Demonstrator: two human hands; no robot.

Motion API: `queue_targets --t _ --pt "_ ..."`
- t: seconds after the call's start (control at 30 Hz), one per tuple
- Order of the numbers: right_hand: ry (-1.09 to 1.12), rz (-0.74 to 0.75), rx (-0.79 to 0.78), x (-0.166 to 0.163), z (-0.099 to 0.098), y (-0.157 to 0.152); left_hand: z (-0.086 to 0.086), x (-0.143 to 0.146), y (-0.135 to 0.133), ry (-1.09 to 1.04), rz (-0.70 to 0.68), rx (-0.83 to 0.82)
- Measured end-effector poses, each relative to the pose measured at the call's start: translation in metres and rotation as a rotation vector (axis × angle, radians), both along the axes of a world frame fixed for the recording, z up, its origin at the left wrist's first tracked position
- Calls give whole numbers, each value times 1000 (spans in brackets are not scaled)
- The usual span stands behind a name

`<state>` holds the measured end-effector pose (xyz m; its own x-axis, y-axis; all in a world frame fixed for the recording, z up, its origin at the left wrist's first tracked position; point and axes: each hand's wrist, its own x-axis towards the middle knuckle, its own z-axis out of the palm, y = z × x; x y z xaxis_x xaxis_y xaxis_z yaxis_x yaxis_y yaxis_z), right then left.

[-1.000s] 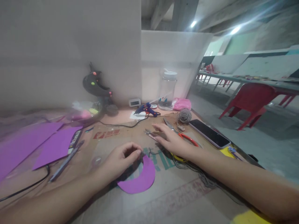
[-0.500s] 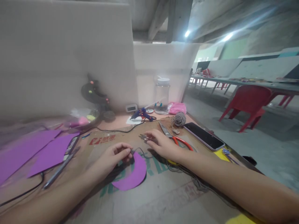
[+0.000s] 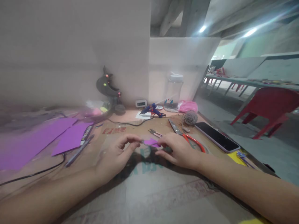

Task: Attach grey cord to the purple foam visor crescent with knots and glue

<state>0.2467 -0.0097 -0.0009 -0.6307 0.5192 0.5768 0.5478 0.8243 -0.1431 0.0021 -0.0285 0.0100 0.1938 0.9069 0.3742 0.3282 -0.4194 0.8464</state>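
My left hand (image 3: 123, 151) is closed in a pinch at the left end of a purple paper crescent (image 3: 151, 142), which shows foreshortened between my hands. A strand of grey yarn (image 3: 149, 144) runs across the paper toward my right hand (image 3: 179, 151). My right fingertips close on the strand beside the paper's right edge, while the thumb sits lower, a little apart. Just beyond the paper lie small thread snips (image 3: 155, 133). Orange-handled scissors (image 3: 195, 142) rest by my right hand, partly covered by it. A ball of grey yarn (image 3: 190, 117) sits behind them.
Cardboard (image 3: 140, 193) covers the work surface. A phone (image 3: 217, 137) lies at the right edge. At the back stand a blue glue gun (image 3: 153, 109), a clear jar (image 3: 173, 93) and a dark crescent ornament (image 3: 106, 85). Purple sheets (image 3: 46, 140) and a pen (image 3: 79, 151) lie left.
My right hand has put down the thread snips and come to the yarn. My left hand has lifted and turned the crescent, which now shows foreshortened. The view has shifted left.
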Motion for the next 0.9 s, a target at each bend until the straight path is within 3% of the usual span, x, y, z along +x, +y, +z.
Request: queue_targets --t 0.13,0.27,0.33,0.7,0.9 --pt "-21 -6 142 -2 -2 2 -6 0 -2 64 -55 8" --pt "-195 57 342 -2 -3 1 -8 6 8 -152 -168 -188" --pt "-253 53 400 -2 -3 -1 -10 8 15 -161 -216 -288" --pt "-323 9 394 -4 -1 -7 -15 8 25 -37 -252 -308" --pt "-294 107 278 -9 5 -14 -15 8 27 -25 -254 -274"
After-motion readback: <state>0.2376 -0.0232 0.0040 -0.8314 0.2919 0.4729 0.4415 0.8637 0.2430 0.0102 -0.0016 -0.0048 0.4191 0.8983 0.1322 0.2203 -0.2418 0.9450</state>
